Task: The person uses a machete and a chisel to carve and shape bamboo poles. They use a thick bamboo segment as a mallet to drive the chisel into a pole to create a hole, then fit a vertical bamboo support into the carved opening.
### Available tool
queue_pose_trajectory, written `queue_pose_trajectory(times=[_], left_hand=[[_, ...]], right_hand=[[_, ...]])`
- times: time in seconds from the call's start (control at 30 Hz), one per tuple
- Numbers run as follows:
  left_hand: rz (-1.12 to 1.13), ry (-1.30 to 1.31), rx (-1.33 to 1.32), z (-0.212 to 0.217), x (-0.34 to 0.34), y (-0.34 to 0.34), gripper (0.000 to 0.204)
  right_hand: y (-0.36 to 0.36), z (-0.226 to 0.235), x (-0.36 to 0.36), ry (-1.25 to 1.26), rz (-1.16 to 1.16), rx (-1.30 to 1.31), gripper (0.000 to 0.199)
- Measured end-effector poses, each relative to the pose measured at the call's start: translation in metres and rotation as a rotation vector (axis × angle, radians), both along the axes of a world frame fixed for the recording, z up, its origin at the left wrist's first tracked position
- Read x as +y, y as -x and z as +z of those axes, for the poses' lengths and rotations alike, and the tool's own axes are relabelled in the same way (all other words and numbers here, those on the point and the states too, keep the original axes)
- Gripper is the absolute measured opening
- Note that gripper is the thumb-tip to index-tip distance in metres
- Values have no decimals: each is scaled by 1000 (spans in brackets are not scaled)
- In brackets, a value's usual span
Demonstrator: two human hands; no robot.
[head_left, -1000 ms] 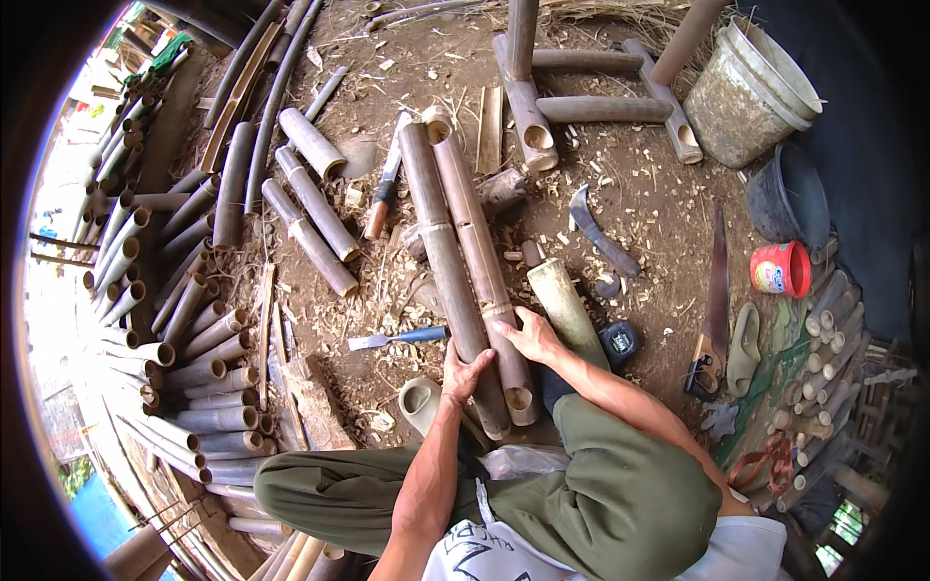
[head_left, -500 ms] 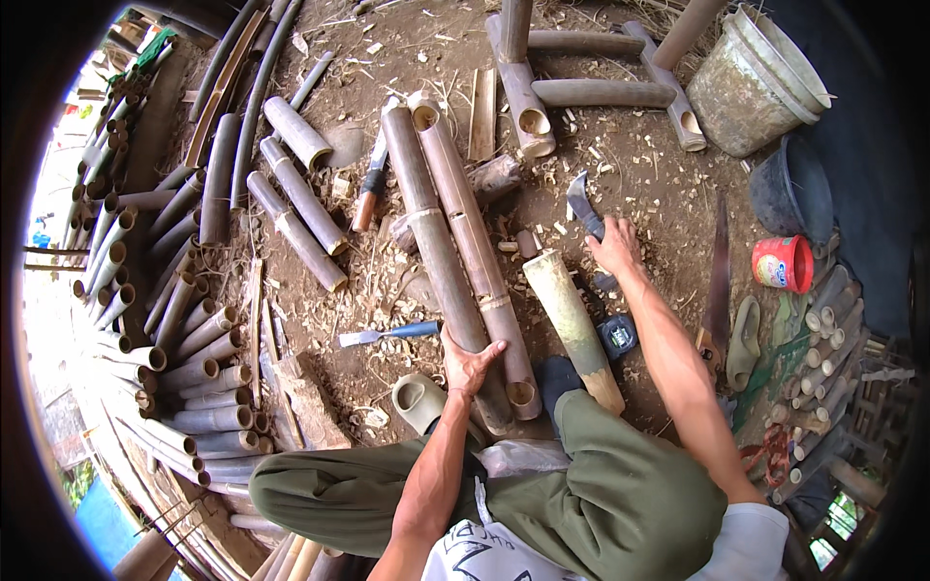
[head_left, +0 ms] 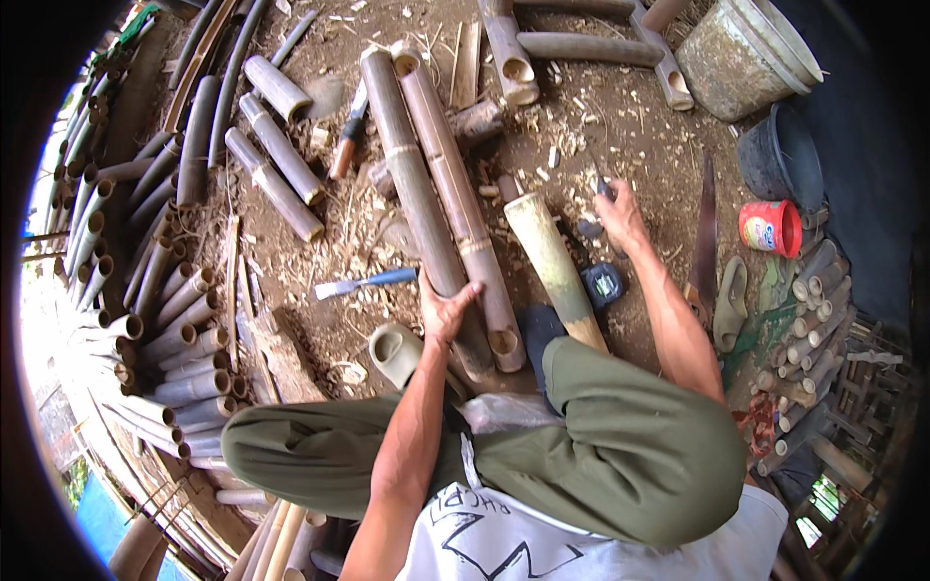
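My right hand is closed on the dark handle of a curved knife; its blade points away from me and shows thin, nearly edge-on. The thumb and fingers of my left hand wrap the near part of a brown bamboo pole. A second bamboo pole, with holes cut in it, lies right beside it, and my left thumb reaches its edge. Both rest across a short log. Between my hands lies a pale, greenish round piece of wood, with a black tape measure next to it.
A chisel with a blue handle lies left of the poles, and a machete farther off. Cut bamboo pieces and stacked bamboo fill the left. A saw, red tub and buckets stand or lie right.
My right hand has turned the knife, so its hooked blade now shows narrow, and stays beyond the tape measure. My left hand keeps its grip on the pole. The whole view has shifted slightly.
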State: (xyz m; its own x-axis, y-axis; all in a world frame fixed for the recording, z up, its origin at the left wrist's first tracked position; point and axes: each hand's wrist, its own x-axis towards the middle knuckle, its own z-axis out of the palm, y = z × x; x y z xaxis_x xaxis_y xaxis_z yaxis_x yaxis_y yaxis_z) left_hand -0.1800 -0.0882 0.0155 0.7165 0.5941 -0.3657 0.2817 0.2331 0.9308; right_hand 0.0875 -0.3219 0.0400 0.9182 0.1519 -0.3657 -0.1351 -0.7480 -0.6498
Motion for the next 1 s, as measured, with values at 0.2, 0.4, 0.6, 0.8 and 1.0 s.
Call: queue_pose_trajectory(times=[0.2,0.4,0.6,0.8,1.0], left_hand=[[-58,85,176,-7,0,9,108],[-106,-124,146,-29,-2,17,120],[-110,-235,202,-25,-3,13,107],[-85,-162,160,-26,-4,18,113],[-96,-174,213,-27,-3,17,110]], right_hand=[[44,64,-13,-345,11,68,38],[82,92,-22,-450,27,61,29],[104,97,-38,-407,55,68,31],[133,87,-38,-436,149,66,28],[159,77,-35,-280,537,-33,28]])
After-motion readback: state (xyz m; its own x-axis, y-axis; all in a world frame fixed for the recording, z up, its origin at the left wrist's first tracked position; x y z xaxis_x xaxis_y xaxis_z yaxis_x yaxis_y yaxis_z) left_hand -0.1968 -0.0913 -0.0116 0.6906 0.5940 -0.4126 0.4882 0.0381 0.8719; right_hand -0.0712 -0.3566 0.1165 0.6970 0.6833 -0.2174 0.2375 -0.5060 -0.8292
